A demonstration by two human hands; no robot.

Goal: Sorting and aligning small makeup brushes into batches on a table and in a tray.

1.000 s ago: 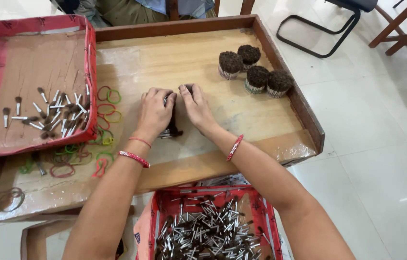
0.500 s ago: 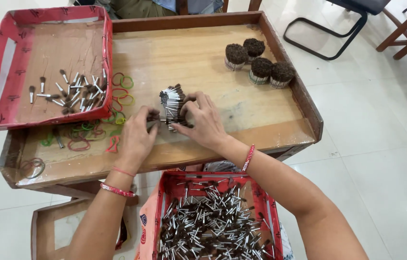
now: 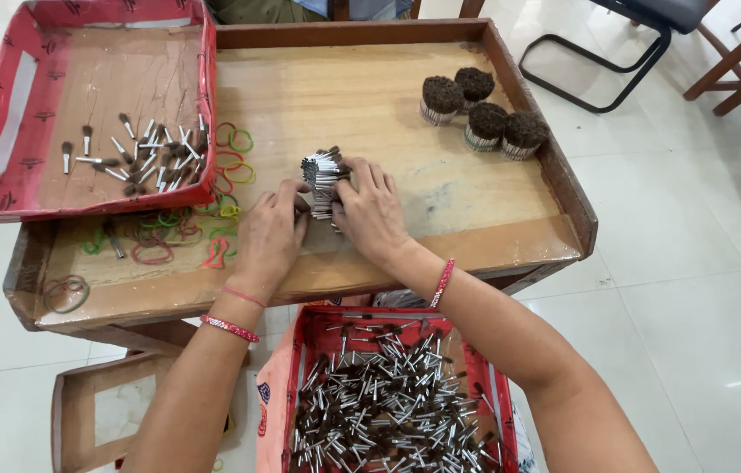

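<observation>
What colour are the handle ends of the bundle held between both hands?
Silvery metallic on the bundle, held by the left hand and right hand; head view.

My right hand [image 3: 372,210] covers much of the brush bundle [image 3: 324,178]; the lower red tray [image 3: 300,385] runs off frame.

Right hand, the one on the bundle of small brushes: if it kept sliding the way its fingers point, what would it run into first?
The right hand points up-left; beyond the bundle, probably the loose rubber bands, then the red tray.

Bare forearms, pink beaded bracelets [image 3: 229,328]
</observation>
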